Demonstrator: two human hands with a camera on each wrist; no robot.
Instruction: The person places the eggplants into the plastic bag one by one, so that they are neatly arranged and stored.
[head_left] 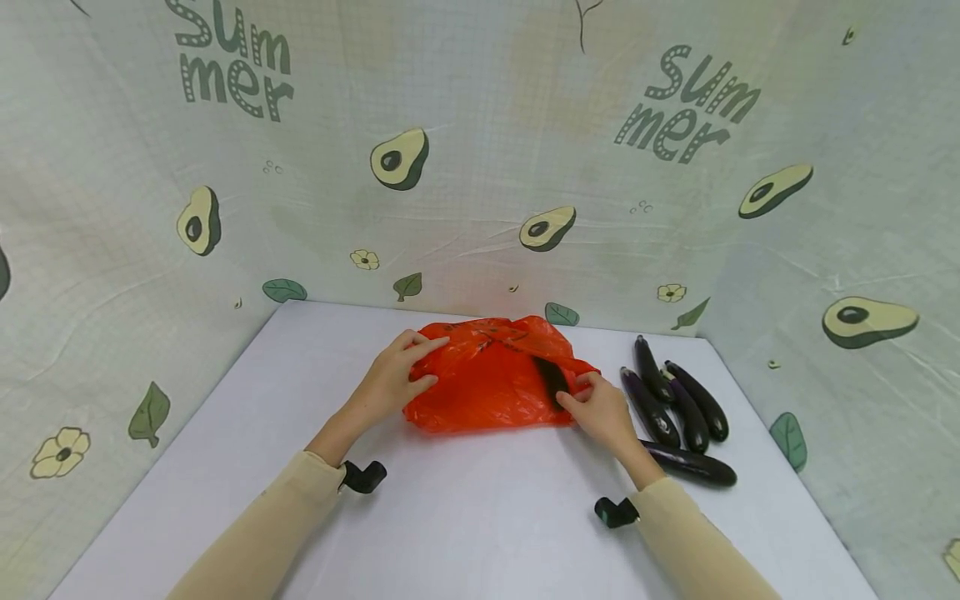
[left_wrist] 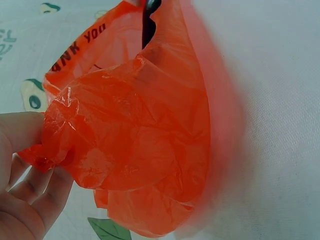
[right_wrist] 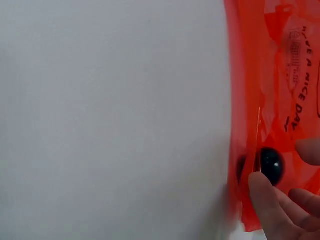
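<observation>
A red-orange plastic bag (head_left: pixel 480 392) with dark printing lies on the table. My left hand (head_left: pixel 393 375) pinches its gathered left side; the left wrist view shows the thumb and fingers around crumpled film (left_wrist: pixel 55 145). At the bag's right end, my right hand (head_left: pixel 603 408) holds the edge of the opening, the thumb (right_wrist: pixel 267 200) against the front rim. Inside the bag is a dark eggplant (head_left: pixel 551 379), its rounded shiny end (right_wrist: pixel 271 166) beside the right thumb. The rest of it is hidden by the bag.
Several dark purple eggplants (head_left: pixel 686 408) lie in a group at the right of the white table (head_left: pixel 465 517). One eggplant (head_left: pixel 693 465) lies crosswise in front, close to the right wrist. A printed cloth (head_left: pixel 465 167) hangs behind and at both sides.
</observation>
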